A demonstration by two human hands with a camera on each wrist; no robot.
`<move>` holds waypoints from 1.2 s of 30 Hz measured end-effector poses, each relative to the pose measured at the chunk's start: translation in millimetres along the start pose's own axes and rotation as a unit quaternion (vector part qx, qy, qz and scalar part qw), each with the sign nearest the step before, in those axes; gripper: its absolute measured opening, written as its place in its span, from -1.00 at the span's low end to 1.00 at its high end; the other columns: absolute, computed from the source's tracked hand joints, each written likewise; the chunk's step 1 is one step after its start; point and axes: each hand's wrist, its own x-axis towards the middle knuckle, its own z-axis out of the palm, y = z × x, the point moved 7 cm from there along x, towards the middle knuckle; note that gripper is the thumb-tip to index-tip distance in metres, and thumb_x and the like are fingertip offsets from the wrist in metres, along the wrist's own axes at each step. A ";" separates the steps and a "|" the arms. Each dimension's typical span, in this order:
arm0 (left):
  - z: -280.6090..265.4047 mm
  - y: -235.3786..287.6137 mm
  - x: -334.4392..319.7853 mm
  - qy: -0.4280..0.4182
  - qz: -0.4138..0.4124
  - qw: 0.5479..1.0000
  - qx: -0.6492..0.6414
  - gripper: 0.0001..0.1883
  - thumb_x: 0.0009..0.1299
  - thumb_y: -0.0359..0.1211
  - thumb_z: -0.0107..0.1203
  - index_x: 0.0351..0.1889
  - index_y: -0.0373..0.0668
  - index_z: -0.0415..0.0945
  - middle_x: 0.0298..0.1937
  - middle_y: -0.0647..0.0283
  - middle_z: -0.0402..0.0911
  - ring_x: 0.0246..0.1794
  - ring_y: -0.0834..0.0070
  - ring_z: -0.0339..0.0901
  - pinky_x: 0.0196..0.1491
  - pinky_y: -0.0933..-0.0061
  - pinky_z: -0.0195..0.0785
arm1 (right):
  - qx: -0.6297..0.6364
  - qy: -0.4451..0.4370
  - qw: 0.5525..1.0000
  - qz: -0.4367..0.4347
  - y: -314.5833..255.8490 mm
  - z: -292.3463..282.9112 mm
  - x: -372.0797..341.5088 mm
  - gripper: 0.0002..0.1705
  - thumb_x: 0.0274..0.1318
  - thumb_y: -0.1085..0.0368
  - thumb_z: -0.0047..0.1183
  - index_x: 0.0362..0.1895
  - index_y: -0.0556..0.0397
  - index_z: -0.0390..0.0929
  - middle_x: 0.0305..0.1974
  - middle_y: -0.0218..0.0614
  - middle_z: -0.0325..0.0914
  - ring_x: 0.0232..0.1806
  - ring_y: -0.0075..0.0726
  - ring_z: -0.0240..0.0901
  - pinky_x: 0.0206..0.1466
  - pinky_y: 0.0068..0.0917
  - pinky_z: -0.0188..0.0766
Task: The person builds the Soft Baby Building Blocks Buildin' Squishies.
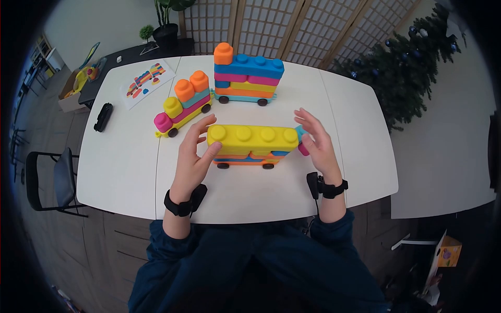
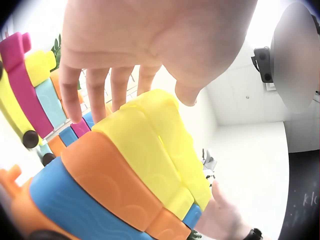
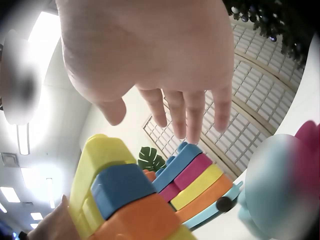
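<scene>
A wheeled toy block wagon stands on the table in front of me, topped by a long yellow block (image 1: 255,137) with several studs. Under that top lie yellow, orange and blue blocks (image 2: 90,195) on an orange wheeled base (image 1: 245,163). Beside the wagon's left end is my left hand (image 1: 193,156), fingers loosely bent and thumb near the yellow block. My right hand (image 1: 321,148) is at the other end, fingers spread and holding nothing. A light blue block (image 3: 275,185) and a pink block (image 1: 303,149) sit by the right hand, partly hidden by it.
Behind stands a taller wagon (image 1: 248,78) with a blue top row and an orange block. Left of it is a smaller wagon (image 1: 185,104) with orange, yellow and pink blocks. A picture sheet (image 1: 148,82) and a black case (image 1: 103,117) lie at the table's left.
</scene>
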 end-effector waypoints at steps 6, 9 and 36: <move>2.3 -4.5 1.6 -0.003 -0.012 1.000 0.022 -0.49 0.44 -0.24 0.29 0.31 -0.16 0.48 0.21 0.16 0.63 0.21 0.31 0.57 0.25 0.25 0.39 | -0.308 0.021 0.950 0.049 41.4 -29.3 -0.2 -0.56 0.26 0.33 0.21 0.21 0.14 0.55 0.17 -0.08 0.60 0.23 0.02 0.54 0.29 -0.23 0.44; 2.4 -8.2 0.4 -0.022 -0.021 0.999 0.015 -0.52 0.47 -0.30 0.24 0.32 -0.17 0.48 0.22 0.18 0.58 0.25 0.40 0.53 0.28 0.32 0.36 | -0.357 -0.013 0.933 0.042 54.6 -25.6 2.5 -0.60 0.18 0.39 0.23 0.12 0.16 0.58 0.10 -0.05 0.62 0.13 0.11 0.57 0.22 -0.21 0.50; 2.5 -12.0 0.2 -0.026 -0.029 0.999 0.015 -0.50 0.44 -0.31 0.28 0.32 -0.17 0.48 0.17 0.20 0.61 0.19 0.41 0.58 0.26 0.36 0.37 | -0.012 0.089 0.991 -0.104 -59.1 38.1 24.6 -0.64 0.25 0.20 0.33 -0.04 0.15 0.53 -0.15 -0.25 0.68 -0.06 -0.32 0.61 0.15 -0.38 0.50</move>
